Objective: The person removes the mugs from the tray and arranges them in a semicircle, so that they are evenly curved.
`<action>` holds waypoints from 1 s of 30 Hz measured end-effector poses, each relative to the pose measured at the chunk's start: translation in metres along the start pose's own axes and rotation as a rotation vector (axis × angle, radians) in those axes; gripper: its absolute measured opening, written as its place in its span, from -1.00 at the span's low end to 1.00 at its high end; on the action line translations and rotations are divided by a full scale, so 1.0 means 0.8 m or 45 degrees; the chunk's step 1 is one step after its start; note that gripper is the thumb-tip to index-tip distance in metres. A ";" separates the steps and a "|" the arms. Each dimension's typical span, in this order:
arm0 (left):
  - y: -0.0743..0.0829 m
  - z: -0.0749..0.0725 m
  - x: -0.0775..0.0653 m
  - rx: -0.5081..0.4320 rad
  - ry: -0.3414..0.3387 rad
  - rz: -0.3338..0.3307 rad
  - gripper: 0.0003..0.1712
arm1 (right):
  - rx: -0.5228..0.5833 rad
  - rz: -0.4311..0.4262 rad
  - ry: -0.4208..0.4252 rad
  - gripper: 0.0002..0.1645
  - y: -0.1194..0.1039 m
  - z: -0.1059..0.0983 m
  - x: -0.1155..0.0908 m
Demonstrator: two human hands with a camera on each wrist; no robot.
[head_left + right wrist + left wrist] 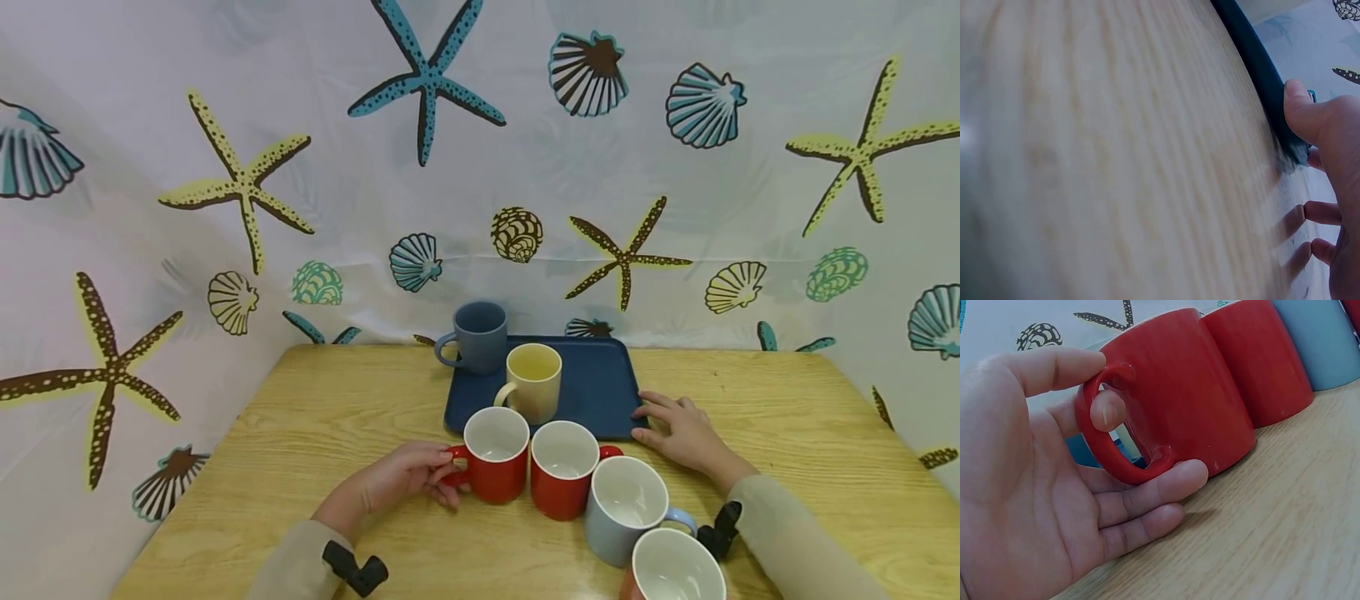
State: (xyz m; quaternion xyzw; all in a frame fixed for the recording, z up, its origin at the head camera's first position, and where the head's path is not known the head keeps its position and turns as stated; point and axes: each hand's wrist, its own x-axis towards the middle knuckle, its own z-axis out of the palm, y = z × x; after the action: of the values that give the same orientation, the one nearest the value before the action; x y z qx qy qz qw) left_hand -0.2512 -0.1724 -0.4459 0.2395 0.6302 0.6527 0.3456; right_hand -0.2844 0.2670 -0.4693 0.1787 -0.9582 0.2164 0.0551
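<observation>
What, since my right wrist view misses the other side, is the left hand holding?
Observer: The left hand holds a red mug by its handle.
Operator: Is anything on the dark blue tray that the right hand touches?
Observer: Yes, a blue mug and a yellow mug.
Operator: Does another mug stand close to the held one?
Observer: Yes, a second red mug stands just right of it in the head view.

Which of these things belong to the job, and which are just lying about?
Job, apparently:
red mug, its handle in the left hand
blue tray, right hand at its corner
blue mug and yellow mug, on the tray
Probably also second red mug, light-blue mug, coral mug

Just there:
wooden table
patterned cloth
</observation>
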 end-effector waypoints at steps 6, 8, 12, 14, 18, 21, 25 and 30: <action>0.002 0.000 0.004 -0.005 -0.017 -0.032 -0.48 | 0.008 -0.002 0.005 -0.53 -0.002 -0.001 -0.001; 0.003 -0.001 0.005 0.005 -0.023 -0.058 -0.48 | 0.006 -0.001 0.002 -0.52 -0.003 -0.001 -0.001; 0.007 -0.004 0.009 0.031 -0.059 -0.093 -0.52 | 0.007 0.005 -0.006 -0.52 -0.003 -0.002 -0.002; 0.008 -0.006 0.011 0.029 -0.076 -0.121 -0.56 | 0.011 0.004 -0.008 -0.52 -0.003 -0.003 -0.002; 0.009 -0.011 0.012 -0.005 -0.097 -0.164 -0.60 | 0.013 0.005 -0.007 -0.53 -0.002 -0.002 -0.003; 0.008 -0.013 0.012 -0.031 -0.073 -0.187 -0.59 | 0.013 0.009 -0.011 -0.54 -0.002 -0.001 -0.004; 0.008 -0.014 0.012 -0.023 0.001 -0.223 -0.60 | 0.013 0.007 -0.017 -0.54 -0.002 0.000 -0.003; 0.012 -0.021 0.012 0.060 0.147 -0.216 -0.68 | 0.006 0.005 -0.010 -0.53 -0.002 -0.001 -0.002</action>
State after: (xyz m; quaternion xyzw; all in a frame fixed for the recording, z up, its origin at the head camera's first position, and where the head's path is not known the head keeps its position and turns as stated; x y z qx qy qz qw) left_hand -0.2713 -0.1757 -0.4388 0.1553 0.6822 0.6188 0.3571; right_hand -0.2825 0.2669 -0.4684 0.1777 -0.9583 0.2180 0.0505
